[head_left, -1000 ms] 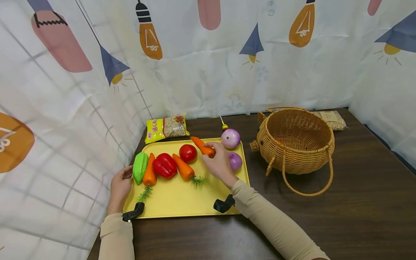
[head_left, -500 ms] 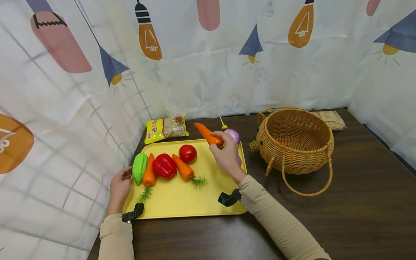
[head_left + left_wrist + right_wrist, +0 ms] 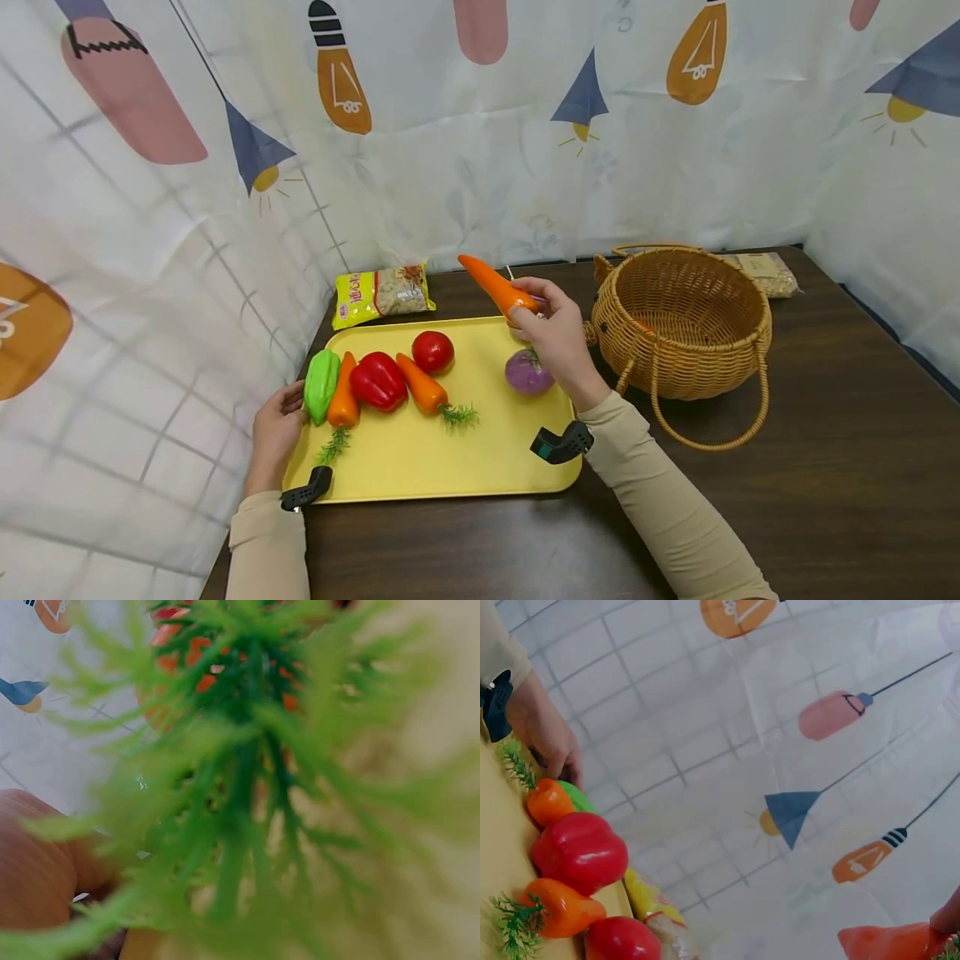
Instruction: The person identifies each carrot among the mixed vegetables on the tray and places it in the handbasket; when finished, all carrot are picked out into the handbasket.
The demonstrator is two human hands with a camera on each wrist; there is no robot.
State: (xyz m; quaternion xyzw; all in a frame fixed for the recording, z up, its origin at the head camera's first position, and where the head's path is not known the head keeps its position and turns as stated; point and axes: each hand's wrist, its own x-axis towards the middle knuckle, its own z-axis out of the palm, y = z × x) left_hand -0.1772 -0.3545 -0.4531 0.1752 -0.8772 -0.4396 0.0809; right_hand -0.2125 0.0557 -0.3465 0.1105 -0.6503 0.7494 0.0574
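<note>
Grasping a glossy orange, tapered carrot (image 3: 493, 284) aloft in the right hand (image 3: 561, 343).
Left hand (image 3: 274, 429): beside a ribbed, bright-green vegetable (image 3: 321, 387) at the yellow rectangular tray (image 3: 420, 467); whether its partly hidden fingers grip anything cannot be told.

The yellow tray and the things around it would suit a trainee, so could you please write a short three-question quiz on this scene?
1. Which hand holds a carrot up off the yellow tray?
2. True or false: the wicker basket stands beside the tray, not on it.
3. Choose what lies between the two carrots resting on the tray: (a) tomato, (b) red pepper, (c) yellow packet.

Key: 1, the right hand; 2, true; 3, b.
</note>
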